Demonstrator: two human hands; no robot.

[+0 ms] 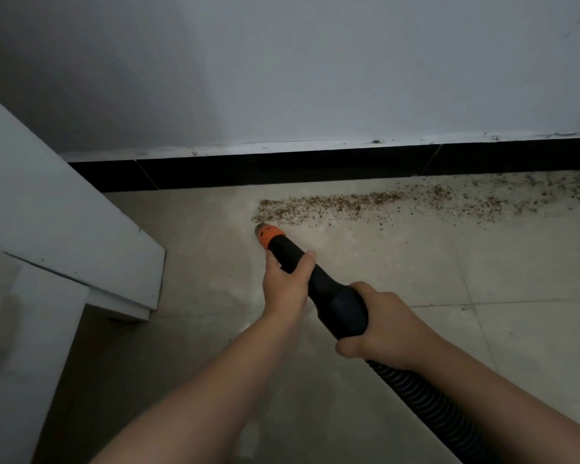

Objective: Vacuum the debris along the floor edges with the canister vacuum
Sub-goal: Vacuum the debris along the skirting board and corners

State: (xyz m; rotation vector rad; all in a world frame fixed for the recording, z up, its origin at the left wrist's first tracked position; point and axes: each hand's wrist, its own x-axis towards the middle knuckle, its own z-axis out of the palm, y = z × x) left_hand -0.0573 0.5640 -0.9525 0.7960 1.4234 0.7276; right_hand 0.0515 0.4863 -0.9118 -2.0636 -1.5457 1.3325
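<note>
— Where are your hands right now?

— Both on the vacuum wand. My left hand is the forward one; its fingers are wrapped round the black tube just behind the orange collar, with the thumb lying across the top. My right hand is further back, fingers clamped round the thicker black part where the ribbed hose joins on.

— And where does the hose go?

— It runs from my right hand down to the lower right and out of view. I can't see the canister itself.

— Where is the tip?

— The grey nozzle tip points up and left toward the wall, low over the floor, just beside the near left end of the debris. Whether it actually touches the tiles, I cannot tell.

— What does the debris look like?

— A band of small brown crumbs lying on the pale tiles along the foot of the wall, close to the black skirting. It is dense at the left end near the nozzle and more scattered toward the right, where it reaches the skirting.

— Anything else near you?

— A white piece of furniture stands on my left, its corner well apart from the nozzle. The white wall rises above the skirting.
</note>
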